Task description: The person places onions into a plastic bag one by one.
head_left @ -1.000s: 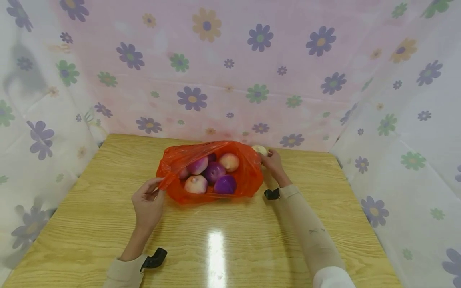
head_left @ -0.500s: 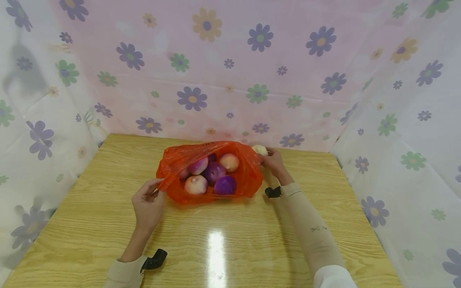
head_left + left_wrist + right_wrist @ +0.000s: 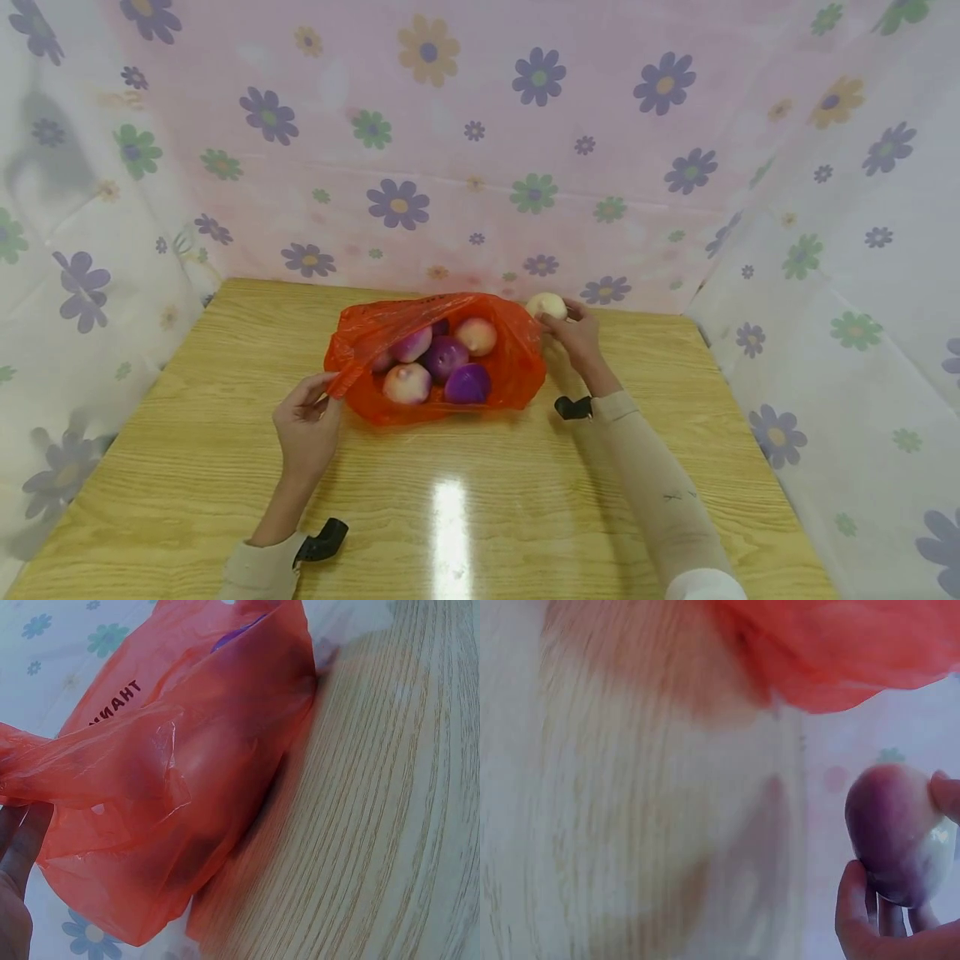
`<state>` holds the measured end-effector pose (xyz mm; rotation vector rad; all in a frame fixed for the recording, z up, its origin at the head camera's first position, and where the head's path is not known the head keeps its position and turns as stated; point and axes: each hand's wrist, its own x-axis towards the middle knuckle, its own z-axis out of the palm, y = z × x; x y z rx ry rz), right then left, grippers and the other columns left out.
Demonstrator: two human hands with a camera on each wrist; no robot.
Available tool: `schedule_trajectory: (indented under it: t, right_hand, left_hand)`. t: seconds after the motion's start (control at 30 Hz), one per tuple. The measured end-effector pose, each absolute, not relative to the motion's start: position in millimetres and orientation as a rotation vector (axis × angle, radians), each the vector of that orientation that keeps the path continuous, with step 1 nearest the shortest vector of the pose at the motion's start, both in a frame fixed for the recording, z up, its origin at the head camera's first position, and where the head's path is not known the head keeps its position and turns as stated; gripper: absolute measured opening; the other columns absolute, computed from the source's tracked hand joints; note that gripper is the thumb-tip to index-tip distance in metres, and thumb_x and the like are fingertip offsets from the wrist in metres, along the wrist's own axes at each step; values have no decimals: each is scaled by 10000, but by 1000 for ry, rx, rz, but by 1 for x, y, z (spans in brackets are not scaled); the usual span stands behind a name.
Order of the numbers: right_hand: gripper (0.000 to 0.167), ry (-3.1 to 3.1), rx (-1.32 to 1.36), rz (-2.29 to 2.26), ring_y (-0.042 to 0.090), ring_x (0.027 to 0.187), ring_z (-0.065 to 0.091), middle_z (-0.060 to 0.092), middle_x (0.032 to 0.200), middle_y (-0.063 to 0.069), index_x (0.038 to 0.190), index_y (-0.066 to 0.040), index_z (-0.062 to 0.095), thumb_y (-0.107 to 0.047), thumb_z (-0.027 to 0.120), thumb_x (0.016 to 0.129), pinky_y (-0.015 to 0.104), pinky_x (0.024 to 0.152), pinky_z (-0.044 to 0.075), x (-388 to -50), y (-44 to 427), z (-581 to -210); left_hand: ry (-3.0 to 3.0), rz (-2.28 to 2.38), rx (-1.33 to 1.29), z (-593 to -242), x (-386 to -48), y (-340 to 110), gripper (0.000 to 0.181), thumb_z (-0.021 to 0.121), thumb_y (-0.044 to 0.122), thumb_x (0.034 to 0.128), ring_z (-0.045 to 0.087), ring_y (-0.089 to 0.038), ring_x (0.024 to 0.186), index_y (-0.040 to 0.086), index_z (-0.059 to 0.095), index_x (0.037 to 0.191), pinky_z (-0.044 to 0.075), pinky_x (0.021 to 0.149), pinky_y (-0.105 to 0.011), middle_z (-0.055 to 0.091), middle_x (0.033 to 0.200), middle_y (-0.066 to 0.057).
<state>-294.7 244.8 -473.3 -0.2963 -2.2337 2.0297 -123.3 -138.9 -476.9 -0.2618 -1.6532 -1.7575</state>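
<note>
A red plastic bag (image 3: 517, 367) lies on its side at the back middle of the table, its mouth spread toward me. Inside it sit several purple-and-white onions (image 3: 447, 358). My left hand (image 3: 309, 423) pinches the bag's left rim between thumb and fingers; the left wrist view shows the stretched film (image 3: 150, 787) and part of the fingers (image 3: 26, 840). Just past the bag's right side, my right hand (image 3: 581, 340) holds a pale onion (image 3: 547, 306). In the right wrist view, that onion (image 3: 892, 832) shows a purple side, with fingers and thumb around it, apart from the bag.
The wooden table (image 3: 390, 517) reaches back to a flowered cloth wall (image 3: 480, 167), with cloth on both sides too. A black wrist mount (image 3: 322, 540) sticks out by the left cuff, another mount (image 3: 573, 407) by the right.
My right hand has lifted the pale onion slightly and moved it a little right, away from the bag. The left hand keeps its hold on the rim, and the bag has barely moved.
</note>
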Motion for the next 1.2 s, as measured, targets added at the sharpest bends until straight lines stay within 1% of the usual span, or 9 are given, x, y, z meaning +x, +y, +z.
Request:
schedule_trajectory:
  t: [0.07, 0.17, 0.23, 0.3, 0.4, 0.5, 0.63, 0.9, 1.2]
  right_hand:
    - [659, -2162, -270, 2074, 146, 916, 633, 484, 1283, 170, 1441, 35, 475, -96, 783, 874, 326, 849, 609, -292, 244, -468]
    - [680, -2112, -263, 2097, 175, 1004, 594, 473, 1302, 171, 1464, 23, 466, -102, 783, 876, 216, 780, 599, -286, 244, -460]
    - [681, -2093, -252, 2093, 187, 1032, 580, 483, 1302, 163, 1472, 10, 470, -108, 782, 879, 174, 762, 583, -282, 244, -454]
    - [686, -2081, -256, 2080, 181, 1042, 583, 504, 1301, 143, 1478, -17, 479, -117, 788, 874, 174, 783, 580, -277, 243, -448]
    - [665, -2058, -237, 2042, 158, 1023, 613, 554, 1250, 87, 1456, -46, 521, -115, 804, 858, 178, 792, 578, -267, 242, -437]
    - [642, -2055, -205, 1992, 152, 1050, 626, 585, 1283, 74, 1431, -68, 551, -119, 815, 848, 181, 822, 565, -257, 239, -426]
    - [600, -2042, -113, 1942, 166, 1089, 616, 590, 1335, 80, 1386, -59, 580, -91, 816, 835, 202, 839, 562, -243, 233, -410]
    - [597, -2038, 93, 1843, 202, 1086, 598, 591, 1318, 66, 1367, -39, 589, -48, 811, 812, 215, 838, 568, -217, 219, -390]
    - [646, -1977, 301, 1807, 236, 1074, 609, 593, 1290, 69, 1353, 5, 586, 61, 829, 757, 229, 862, 585, -191, 201, -390]
  left_hand:
    - [-1643, -1766, -267, -476, -123, -139, 179, 611, -243, 844, 723, -26, 941, -225, 641, 1019, 564, 792, -144, 751, 991, 83]
    - [-1634, -1772, -277, -477, -123, -138, 179, 611, -246, 842, 723, -29, 943, -229, 638, 1018, 564, 793, -144, 752, 991, 77]
    - [-1626, -1780, -284, -477, -123, -139, 181, 609, -250, 841, 721, -30, 947, -234, 633, 1019, 563, 792, -141, 753, 993, 73]
    - [-1626, -1779, -288, -478, -123, -139, 183, 607, -252, 840, 721, -31, 954, -235, 632, 1021, 563, 792, -140, 752, 997, 72]
    - [-1628, -1783, -289, -478, -122, -139, 185, 604, -254, 842, 720, -32, 959, -236, 630, 1024, 563, 792, -138, 751, 1002, 72]
    - [-1638, -1777, -283, -478, -122, -139, 184, 604, -251, 846, 719, -30, 960, -232, 633, 1027, 564, 788, -137, 751, 1002, 77]
    - [-1642, -1764, -273, -478, -122, -139, 183, 607, -247, 844, 717, -24, 952, -229, 637, 1024, 561, 780, -130, 750, 995, 84]
    - [-1634, -1768, -286, -478, -122, -140, 185, 608, -252, 840, 716, -26, 953, -232, 634, 1022, 559, 777, -124, 751, 995, 80]
    - [-1641, -1777, -268, -479, -122, -140, 188, 602, -251, 841, 715, -29, 955, -226, 638, 1023, 559, 790, -129, 749, 988, 82]
